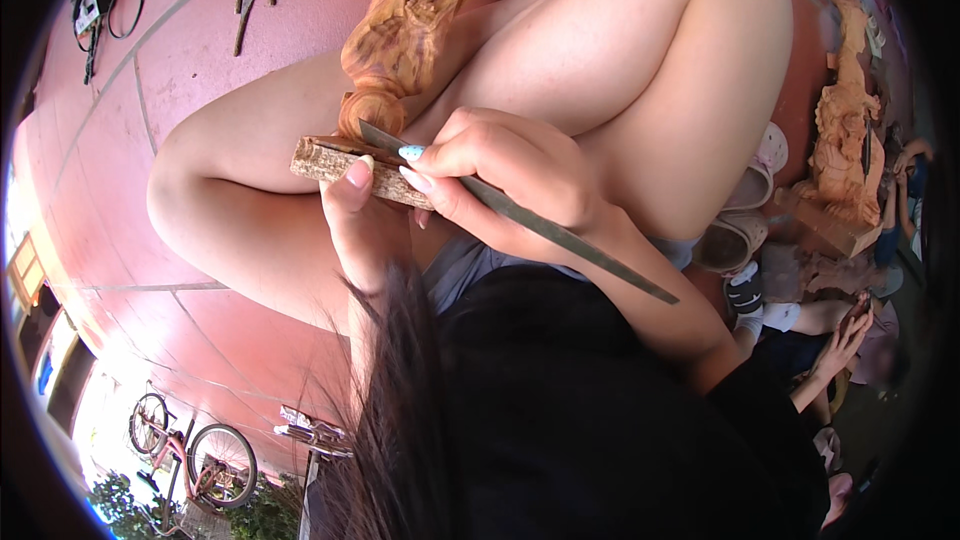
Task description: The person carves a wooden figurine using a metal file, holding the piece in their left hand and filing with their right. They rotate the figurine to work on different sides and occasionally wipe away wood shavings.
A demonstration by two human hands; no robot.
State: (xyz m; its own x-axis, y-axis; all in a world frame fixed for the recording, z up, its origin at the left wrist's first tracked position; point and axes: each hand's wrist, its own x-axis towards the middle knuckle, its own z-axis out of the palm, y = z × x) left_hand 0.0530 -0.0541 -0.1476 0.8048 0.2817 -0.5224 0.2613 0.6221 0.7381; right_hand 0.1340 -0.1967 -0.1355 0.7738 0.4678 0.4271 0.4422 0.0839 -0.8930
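Pinkish-red floor (300, 30), bark-rough wood (384, 185)

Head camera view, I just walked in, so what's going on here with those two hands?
A person's left hand holds a short piece of bark-covered wood, while the right hand grips a long, thin metal tool. The tool's front end lies across the upper side of the wood; whether it is cutting, I can't tell. A carved wooden post is just beyond the hands, and another carved wooden figure is off to the right.
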